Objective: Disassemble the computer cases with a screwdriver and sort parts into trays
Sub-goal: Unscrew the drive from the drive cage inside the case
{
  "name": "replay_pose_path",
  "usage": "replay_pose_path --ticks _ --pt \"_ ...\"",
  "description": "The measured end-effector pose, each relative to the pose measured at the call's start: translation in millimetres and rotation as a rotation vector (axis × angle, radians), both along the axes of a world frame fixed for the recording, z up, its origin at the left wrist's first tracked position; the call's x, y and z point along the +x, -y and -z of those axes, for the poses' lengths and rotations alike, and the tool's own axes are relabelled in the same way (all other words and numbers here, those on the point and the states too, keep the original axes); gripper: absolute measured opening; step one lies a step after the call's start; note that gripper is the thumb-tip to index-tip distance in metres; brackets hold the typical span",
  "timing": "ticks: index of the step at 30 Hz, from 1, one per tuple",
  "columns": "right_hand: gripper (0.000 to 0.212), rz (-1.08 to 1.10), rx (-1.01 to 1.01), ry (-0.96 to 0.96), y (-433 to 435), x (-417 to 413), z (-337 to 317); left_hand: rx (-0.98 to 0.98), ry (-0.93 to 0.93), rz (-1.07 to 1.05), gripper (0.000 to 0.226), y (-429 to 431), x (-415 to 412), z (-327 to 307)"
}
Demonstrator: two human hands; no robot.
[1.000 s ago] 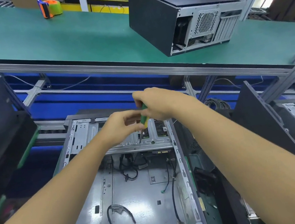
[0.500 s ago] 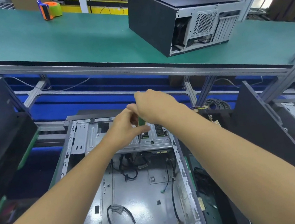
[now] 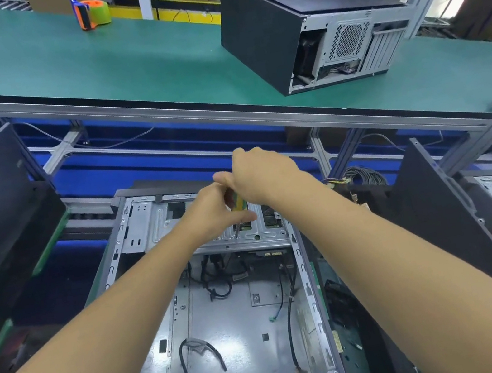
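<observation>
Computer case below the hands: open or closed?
Open: the computer case has no side panel; its floor and cables show.

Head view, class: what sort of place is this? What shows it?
Likely a factory disassembly line: a long green bench bearing a black computer case, and an opened case under a screwdriver.

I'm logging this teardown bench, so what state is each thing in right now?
Open case: lying flat, side panel off, cables loose inside.
Screwdriver: upright, tip on the drive bracket.
Right hand: grips the screwdriver handle.
Left hand: pinches the screwdriver lower down.
Black case: panels on, on the green bench.
Tape dispenser: standing on the bench, untouched.
</observation>
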State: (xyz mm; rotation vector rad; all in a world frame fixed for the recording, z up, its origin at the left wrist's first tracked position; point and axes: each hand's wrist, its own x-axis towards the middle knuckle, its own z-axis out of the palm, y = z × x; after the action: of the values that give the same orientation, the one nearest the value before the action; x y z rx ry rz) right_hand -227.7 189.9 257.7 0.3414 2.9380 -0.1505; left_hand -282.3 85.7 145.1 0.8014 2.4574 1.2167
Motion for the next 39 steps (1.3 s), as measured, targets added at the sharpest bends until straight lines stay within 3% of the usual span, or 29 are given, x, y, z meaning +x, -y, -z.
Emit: replay_pose_path --ticks 2,4,6,10,14,17,19,21,25,29,31,33,35,37,39 --pt "0.021 -0.085 -0.028 0.016 -2.7 -1.5 1.1 0.118 0.108 0.117 0.031 6.1 -2.4 -4.3" --pt "0.011 -0.18 -0.08 0.088 -8.7 -2.1 -6.2 0.278 0.242 0.213 0.023 16.3 -6.3 -6.4" --pt "0.018 -0.25 -0.124 0.154 -11.7 -1.8 -16.6 0.341 0.257 0.223 0.03 22.6 -9.5 -6.0" --pt "0.016 -0.246 -0.197 0.188 -10.1 0.8 -17.1 0.273 0.142 0.139 0.035 16.8 -11.6 -4.3" --pt "0.056 0.035 -0.118 0.085 -3.3 2.0 -8.1 0.13 0.017 0.085 0.022 3.5 -10.9 1.8" --pt "0.031 0.012 -0.04 0.048 -2.4 -0.7 -3.9 0.085 0.042 0.077 0.027 2.8 -8.6 3.0" --pt "0.013 -0.113 -0.037 0.093 -4.2 -1.5 -8.0 0.239 0.223 0.169 0.027 9.1 -6.3 0.7" --pt "0.013 -0.218 -0.083 0.149 -6.6 -1.9 -14.6 0.359 0.342 0.227 0.025 15.3 -6.2 0.1" --pt "0.016 -0.205 -0.131 0.145 -7.1 0.5 -10.5 0.278 0.187 0.122 0.022 12.4 -7.5 -0.8" --pt "0.055 0.012 -0.119 0.032 -3.6 3.1 -0.7 0.136 -0.029 0.023 0.031 2.7 2.3 2.4" --pt "0.047 0.012 -0.064 -0.012 -3.4 2.3 2.5 0.17 -0.027 -0.046 0.037 4.7 11.4 7.2" --pt "0.03 -0.046 -0.071 -0.028 -4.1 1.9 3.8 0.199 0.113 -0.113 0.046 15.3 18.3 12.5" --pt "0.019 -0.096 -0.113 0.015 -6.2 1.2 1.3 0.091 0.422 -0.049 0.046 28.3 24.7 18.8" --pt "0.023 -0.127 -0.137 0.083 -6.9 -0.2 -4.2 -0.092 0.751 0.032 0.045 38.3 36.0 26.1" --pt "0.028 -0.134 -0.15 0.119 -5.7 -0.4 -6.5 -0.135 0.991 -0.003 0.045 41.4 46.1 40.8"
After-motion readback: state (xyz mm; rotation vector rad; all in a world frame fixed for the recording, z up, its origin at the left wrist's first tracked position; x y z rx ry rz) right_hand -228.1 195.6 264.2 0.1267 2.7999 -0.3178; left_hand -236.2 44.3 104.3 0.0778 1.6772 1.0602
